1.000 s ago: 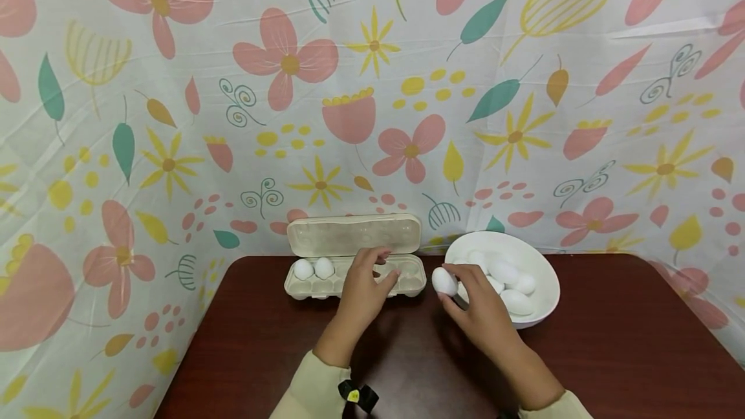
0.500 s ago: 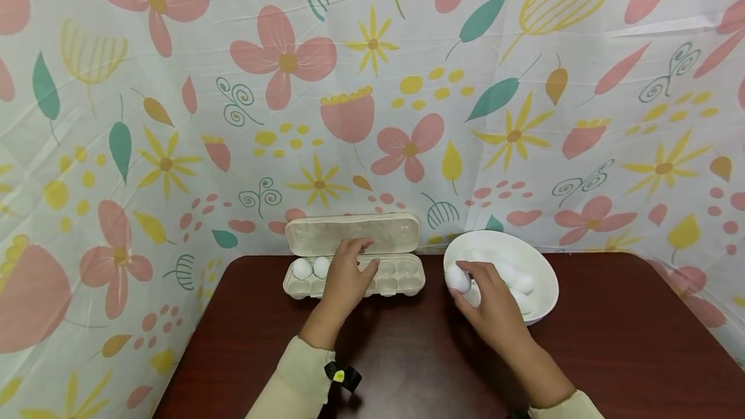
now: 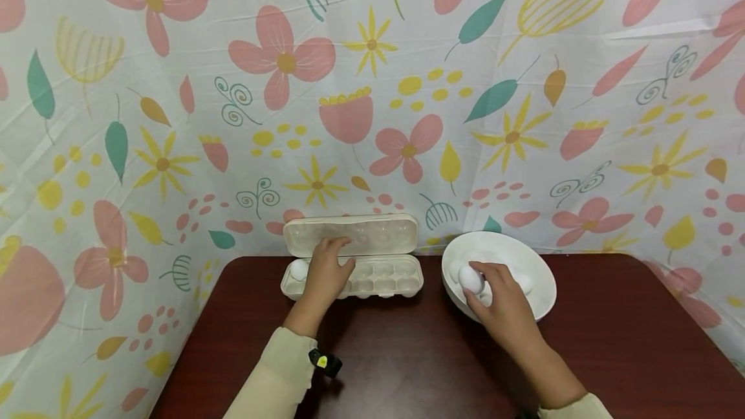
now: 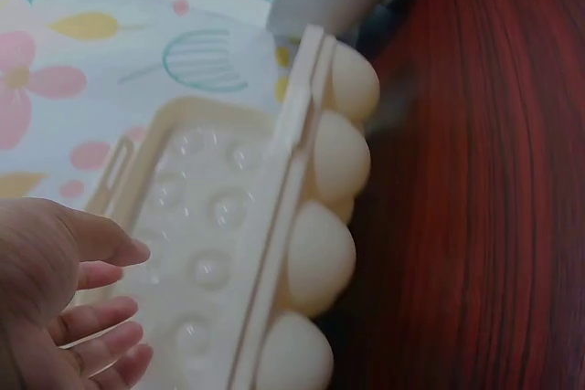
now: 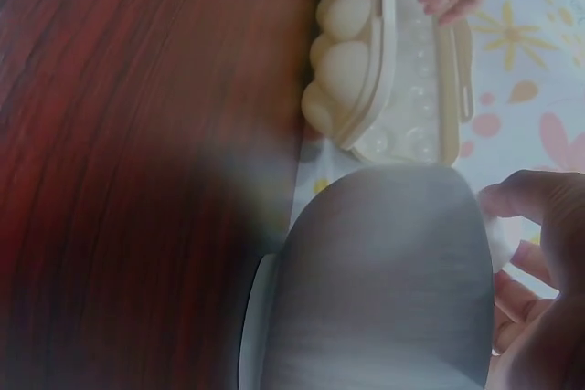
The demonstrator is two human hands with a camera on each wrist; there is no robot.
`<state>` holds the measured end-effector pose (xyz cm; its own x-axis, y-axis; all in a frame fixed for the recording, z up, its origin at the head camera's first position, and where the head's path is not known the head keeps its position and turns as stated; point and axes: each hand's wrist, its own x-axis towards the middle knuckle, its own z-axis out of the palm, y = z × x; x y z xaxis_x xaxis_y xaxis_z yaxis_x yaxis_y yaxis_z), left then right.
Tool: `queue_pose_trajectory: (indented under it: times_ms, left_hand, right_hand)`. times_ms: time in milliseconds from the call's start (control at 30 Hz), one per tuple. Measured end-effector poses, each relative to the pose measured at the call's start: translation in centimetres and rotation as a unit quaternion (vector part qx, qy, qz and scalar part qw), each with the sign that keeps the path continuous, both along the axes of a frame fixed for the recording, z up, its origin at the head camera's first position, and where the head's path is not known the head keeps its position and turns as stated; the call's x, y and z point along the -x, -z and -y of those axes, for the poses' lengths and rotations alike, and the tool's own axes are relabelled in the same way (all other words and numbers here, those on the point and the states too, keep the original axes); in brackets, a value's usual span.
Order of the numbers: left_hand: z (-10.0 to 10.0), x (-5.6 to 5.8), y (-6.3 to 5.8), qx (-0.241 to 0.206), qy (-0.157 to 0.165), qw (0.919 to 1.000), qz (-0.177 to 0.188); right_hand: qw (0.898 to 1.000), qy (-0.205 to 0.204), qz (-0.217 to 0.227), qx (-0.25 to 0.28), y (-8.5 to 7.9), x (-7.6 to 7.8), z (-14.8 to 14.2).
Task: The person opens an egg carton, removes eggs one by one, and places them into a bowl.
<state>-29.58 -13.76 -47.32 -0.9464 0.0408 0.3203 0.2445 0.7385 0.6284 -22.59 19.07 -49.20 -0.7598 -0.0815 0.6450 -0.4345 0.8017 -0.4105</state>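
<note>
My right hand [image 3: 505,302] pinches a white egg [image 3: 471,279] between thumb and fingers, over the near left part of a white bowl [image 3: 544,280]. In the right wrist view the bowl's outer wall [image 5: 384,280] hides much of that egg. My left hand [image 3: 324,273] hovers above the left half of an open egg carton [image 3: 384,270], fingers loosely bent, nothing held. One white egg [image 3: 299,269] shows in the carton's left end; the hand covers the cups beside it. In the left wrist view, the left hand [image 4: 64,289] is beside the raised carton lid.
More white eggs [image 3: 522,283] lie in the bowl, partly behind the right hand. Carton and bowl stand side by side at the back of a dark red-brown table [image 3: 407,361]. A flower-printed cloth [image 3: 361,167] hangs directly behind them.
My left hand has moved left across the carton, now covering the second egg there. My right hand has carried its egg rightward from beside the bowl to over it.
</note>
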Motion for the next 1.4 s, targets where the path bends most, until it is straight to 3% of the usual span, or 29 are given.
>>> queue_pose_trajectory:
  times_ms: [233, 600, 900, 1400]
  left_hand:
    - [1.3, 1.3, 0.7, 0.022, -0.018, 0.9996, 0.003]
    - [2.7, 2.2, 1.1, 0.073, -0.033, 0.9954, 0.052]
    - [3.7, 2.3, 1.5, 0.136, -0.058, 0.9876, 0.054]
    - [4.4, 2.1, 2.2, 0.143, -0.082, 0.981, 0.103]
  right_hand:
    - [1.0, 0.007, 0.012, -0.008, 0.4, 0.3, -0.6]
    - [0.996, 0.032, 0.077, -0.032, 0.3, 0.8, -1.5]
    - [0.989, 0.043, 0.134, -0.04, -0.1, 0.9, -1.9]
    - [0.983, 0.04, 0.174, -0.049, -0.3, 1.1, -1.9]
